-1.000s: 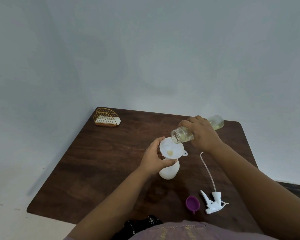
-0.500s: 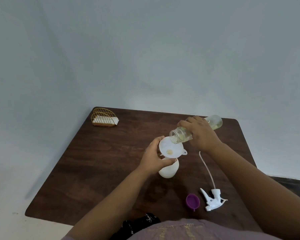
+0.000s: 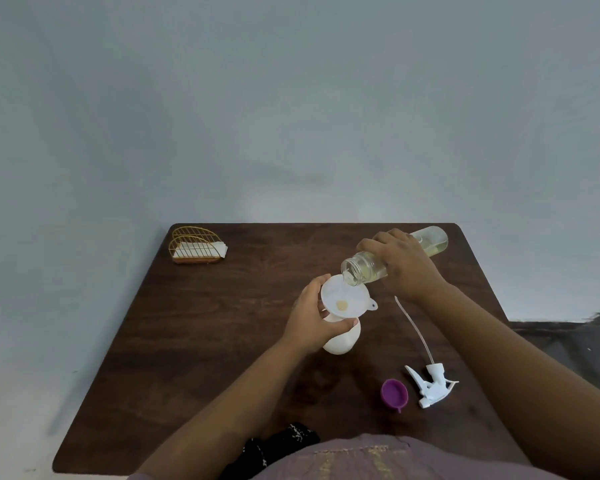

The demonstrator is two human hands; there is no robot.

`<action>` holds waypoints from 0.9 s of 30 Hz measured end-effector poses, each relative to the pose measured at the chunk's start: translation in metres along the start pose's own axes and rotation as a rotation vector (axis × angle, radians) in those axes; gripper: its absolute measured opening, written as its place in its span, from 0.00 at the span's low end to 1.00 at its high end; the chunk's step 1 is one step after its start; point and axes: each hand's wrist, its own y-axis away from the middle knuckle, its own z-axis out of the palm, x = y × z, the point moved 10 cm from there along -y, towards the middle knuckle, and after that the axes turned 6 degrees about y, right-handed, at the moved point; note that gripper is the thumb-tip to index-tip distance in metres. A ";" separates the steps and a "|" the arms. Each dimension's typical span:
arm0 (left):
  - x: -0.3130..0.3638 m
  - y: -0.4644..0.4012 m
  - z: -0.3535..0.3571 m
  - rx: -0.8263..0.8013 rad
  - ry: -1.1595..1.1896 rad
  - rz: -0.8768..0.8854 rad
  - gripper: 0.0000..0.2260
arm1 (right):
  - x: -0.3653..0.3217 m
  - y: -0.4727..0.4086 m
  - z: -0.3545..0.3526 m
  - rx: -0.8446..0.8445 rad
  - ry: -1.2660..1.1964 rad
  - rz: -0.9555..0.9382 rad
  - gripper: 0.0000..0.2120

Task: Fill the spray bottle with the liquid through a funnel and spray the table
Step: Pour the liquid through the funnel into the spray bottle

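Note:
A white spray bottle [image 3: 342, 341] stands near the middle of the dark wooden table [image 3: 201, 327] with a white funnel [image 3: 343, 296] in its neck. My left hand [image 3: 314, 322] grips the bottle's neck just under the funnel. My right hand [image 3: 400, 263] holds a clear bottle [image 3: 362, 268] of pale yellow liquid, tilted with its open mouth over the funnel's rim. A little yellow liquid sits at the funnel's bottom. The white spray head [image 3: 430, 384] with its long tube lies on the table to the right.
A purple cap [image 3: 394, 393] lies next to the spray head near the front edge. A gold wire holder [image 3: 196, 245] with white napkins stands at the table's far left corner. A grey wall rises behind the table.
The view has shifted slightly. The clear bottle stays tilted over the funnel, and both hands keep their grips.

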 end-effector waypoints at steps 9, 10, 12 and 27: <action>0.001 -0.002 0.000 -0.035 -0.024 0.015 0.39 | -0.001 0.009 -0.006 0.002 0.014 0.042 0.21; 0.001 -0.002 0.000 -0.039 -0.025 0.011 0.39 | 0.000 0.009 -0.006 0.001 0.016 0.047 0.21; 0.001 -0.001 0.000 -0.045 -0.015 0.007 0.39 | 0.000 0.011 -0.007 -0.002 0.015 0.057 0.22; -0.001 -0.004 0.001 -0.051 -0.034 0.001 0.39 | 0.000 0.013 -0.008 -0.027 0.022 0.081 0.21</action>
